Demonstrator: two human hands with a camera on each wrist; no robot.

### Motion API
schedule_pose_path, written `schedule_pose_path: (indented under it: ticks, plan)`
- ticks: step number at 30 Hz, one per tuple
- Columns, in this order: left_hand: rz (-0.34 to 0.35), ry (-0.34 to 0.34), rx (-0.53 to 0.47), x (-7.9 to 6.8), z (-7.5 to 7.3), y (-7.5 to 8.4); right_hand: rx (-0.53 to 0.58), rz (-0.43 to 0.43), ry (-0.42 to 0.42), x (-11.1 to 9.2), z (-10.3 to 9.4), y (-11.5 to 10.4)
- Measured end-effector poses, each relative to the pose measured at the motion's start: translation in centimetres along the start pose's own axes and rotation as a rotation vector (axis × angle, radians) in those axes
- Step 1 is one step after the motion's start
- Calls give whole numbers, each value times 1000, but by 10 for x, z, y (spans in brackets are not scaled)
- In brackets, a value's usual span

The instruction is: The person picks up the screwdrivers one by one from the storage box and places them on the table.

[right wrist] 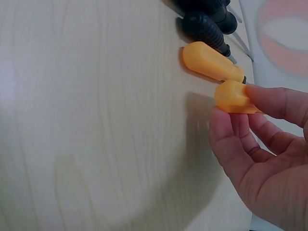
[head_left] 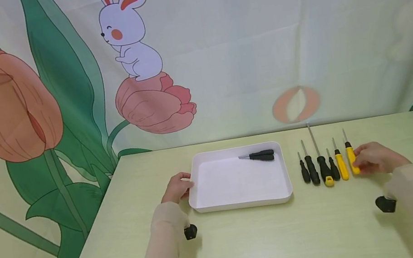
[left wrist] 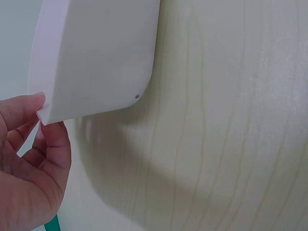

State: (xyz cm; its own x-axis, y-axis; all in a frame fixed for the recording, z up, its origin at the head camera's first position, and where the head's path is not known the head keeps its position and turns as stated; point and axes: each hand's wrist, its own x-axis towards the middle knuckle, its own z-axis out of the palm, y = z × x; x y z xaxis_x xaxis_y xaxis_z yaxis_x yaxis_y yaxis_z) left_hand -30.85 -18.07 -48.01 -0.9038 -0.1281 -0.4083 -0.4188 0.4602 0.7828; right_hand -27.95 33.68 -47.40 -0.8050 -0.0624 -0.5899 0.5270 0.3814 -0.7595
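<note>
Pale wood grain covers the tabletop (head_left: 248,246), which bears everything here. On it lies the white tray (head_left: 225,185), shallow and seemingly thin plastic; it should be light, fairly stiff and quick to slide, so a side wall is the place to steady it. The left grip (head_left: 177,188) has the tray's left edge pinched, thumb on the rim and fingers underneath. Well to the right of the tray, the right grip (head_left: 379,157) is narrowed to a pinch on the outermost handle of a row. Longest in that row is the long driver (head_left: 323,168), black with a yellow end; its shaft probably makes it the heaviest, best taken by the handle's middle. Nearer the tray comes the black driver (head_left: 311,168). Farthest right of the tray is the held driver (head_left: 351,158), yellow, taken between thumb and fingers near its butt; the handle looks hard and smooth, so it could roll or tip shaft-down from there, and a hold farther forward should balance better. Whether it is lifted, I cannot tell. Just beside it lies the other yellow driver (head_left: 341,165). Smallest are the stubby drivers (head_left: 305,171) right of the tray and the slim pair (head_left: 264,153) inside its far right corner, likely light, rigid and not fragile.
</note>
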Motion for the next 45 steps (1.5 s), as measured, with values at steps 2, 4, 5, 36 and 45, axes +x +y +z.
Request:
schedule_pose_path:
  ticks: [2,4,5,36,45]
  plan:
    - [-4,3,-2,0,0,0,-9,10,14,-3,3,-1]
    - [-5,4,-1,0,0,0,-9,17,23,-5,4,-1]
    - [-7,5,0,0,0,0,-11,16,22,-5,5,0]
    - [-11,9,-6,-2,0,1,-187,73,169,-1,24,-8]
    - [5,15,-30,3,0,-3,-205,25,188,-4,27,-9]
